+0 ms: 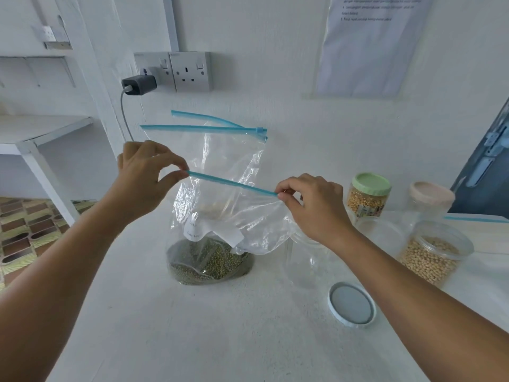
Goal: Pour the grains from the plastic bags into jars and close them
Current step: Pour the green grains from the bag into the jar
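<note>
Green mung beans fill our zip bag [220, 216] mid-bench [192, 326]; left hand [143, 172] and right hand [311, 205] fingers pinch its blue zip strip [232, 183] ends.

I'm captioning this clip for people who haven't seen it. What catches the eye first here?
Centre stage, both hands, left hand and right hand, pinch the blue zip strip of a clear bag holding green grains on the white table. To the right stand an empty open jar, its loose lid, and jars of yellow grains.
</note>
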### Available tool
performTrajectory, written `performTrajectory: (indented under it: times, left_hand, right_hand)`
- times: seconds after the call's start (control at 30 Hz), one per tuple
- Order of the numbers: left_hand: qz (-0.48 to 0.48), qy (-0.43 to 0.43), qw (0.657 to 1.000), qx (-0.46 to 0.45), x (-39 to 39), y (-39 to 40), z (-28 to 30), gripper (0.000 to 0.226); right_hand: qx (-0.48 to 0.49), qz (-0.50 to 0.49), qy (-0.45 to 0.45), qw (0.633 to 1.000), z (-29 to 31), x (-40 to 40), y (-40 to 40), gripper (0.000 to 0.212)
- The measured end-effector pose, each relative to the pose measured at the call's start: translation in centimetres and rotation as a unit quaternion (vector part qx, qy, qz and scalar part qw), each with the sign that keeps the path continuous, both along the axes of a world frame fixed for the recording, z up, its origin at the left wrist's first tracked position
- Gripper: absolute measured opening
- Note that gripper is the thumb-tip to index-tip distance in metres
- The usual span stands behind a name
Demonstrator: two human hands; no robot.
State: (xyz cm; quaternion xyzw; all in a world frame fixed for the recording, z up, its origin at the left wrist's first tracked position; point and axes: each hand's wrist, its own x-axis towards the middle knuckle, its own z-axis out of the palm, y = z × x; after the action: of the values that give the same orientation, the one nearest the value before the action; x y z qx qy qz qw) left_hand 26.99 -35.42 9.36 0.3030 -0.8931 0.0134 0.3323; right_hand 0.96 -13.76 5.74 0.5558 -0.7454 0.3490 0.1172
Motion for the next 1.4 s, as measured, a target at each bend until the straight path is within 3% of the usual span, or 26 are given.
performTrajectory:
  times: [0.2, 0.33, 0.53, 0.77, 0.87, 1.0, 1.07, 1.17, 1.27, 1.33, 1.4]
  left_hand:
    - [-0.032, 0.023, 0.999, 0.010, -0.4, -0.4, -0.7, 0.033]
    - [-0.042, 0.052, 0.998, 0.016, -1.0, 0.1, -0.6, 0.025]
    - [-0.055, 0.116, 0.991, 0.047, -1.7, 1.4, -0.9, 0.015]
    - [-0.050, 0.151, 0.982, 0.104, -1.5, 2.9, -2.4, 0.016]
    - [-0.030, 0.170, 0.980, 0.097, -1.0, 2.6, -2.7, 0.018]
    - [0.011, 0.215, 0.971, 0.107, -1.2, 4.4, -2.7, 0.042]
    - [0.016, 0.216, 0.972, 0.094, -1.7, 6.4, -2.8, 0.026]
    - [-0.022, 0.159, 0.966, 0.201, -3.1, 8.9, -2.7, 0.029]
    - [-0.018, 0.167, 0.942, 0.290, -4.5, 9.8, -2.8, 0.029]
    - [-0.014, 0.203, 0.925, 0.320, -5.1, 9.9, -2.9, 0.030]
    - [-0.013, 0.238, 0.905, 0.351, -5.3, 9.9, -2.7, 0.029]
  right_hand:
    - [0.024, -0.017, 0.029, 0.999, 0.3, 0.2, -0.3, 0.011]
    - [0.042, 0.048, 0.057, 0.996, 0.9, 1.3, -0.8, 0.026]
    - [0.123, 0.149, 0.012, 0.981, 3.1, 3.2, -3.2, 0.026]
    - [0.196, 0.180, -0.017, 0.964, 3.6, 4.5, -5.6, 0.030]
    - [0.170, 0.196, -0.108, 0.960, 4.0, 4.4, -4.7, 0.019]
    - [0.138, 0.193, -0.207, 0.949, 4.6, 3.5, -4.2, 0.022]
    - [0.136, 0.190, -0.255, 0.938, 4.3, 3.2, -4.2, 0.025]
    - [0.114, 0.188, -0.384, 0.897, 3.7, 3.4, -4.3, 0.035]
    - [0.094, 0.199, -0.488, 0.844, 3.4, 4.3, -4.5, 0.031]
    - [0.097, 0.216, -0.498, 0.834, 3.2, 4.6, -4.3, 0.025]
    - [0.098, 0.236, -0.458, 0.851, 3.2, 4.7, -3.9, 0.017]
